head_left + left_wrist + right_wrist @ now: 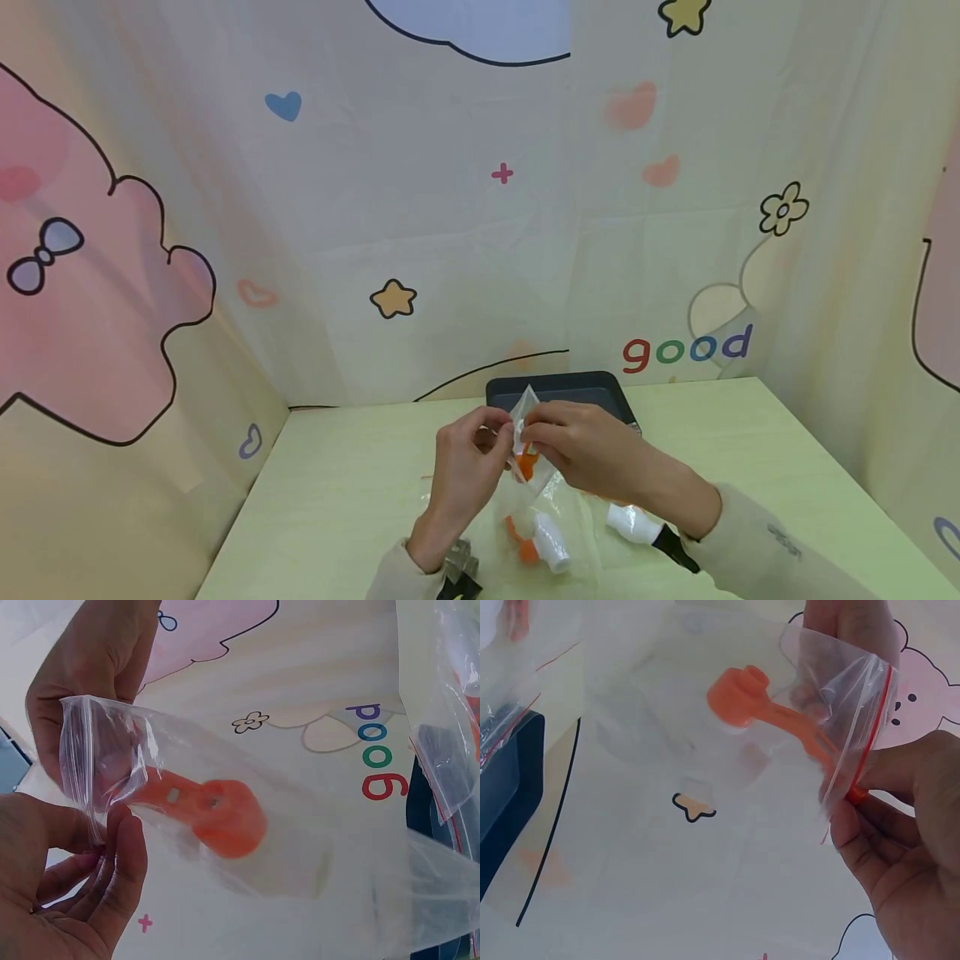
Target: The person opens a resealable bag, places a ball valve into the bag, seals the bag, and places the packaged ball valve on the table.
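Note:
Both hands pinch the zip end of a clear zip-lock bag (292, 847). Inside the bag lies an orange plastic piece (735, 697) with a rounded head and a narrow arm reaching towards the zip. My left hand (471, 458) has thumb and fingers closed on one side of the bag's mouth. On the other side my right hand (592, 442) pinches it by the red-lined zip edge. The bag hangs above the table in front of me. Below it lies another clear bag with a white bottle (551, 542) and an orange piece (527, 548).
A dark tray (555, 385) stands at the table's back edge, behind the hands. To the right, under my right forearm, lies another white bottle (633, 523). The pale green table (337, 500) meets a printed cloth wall (450, 208).

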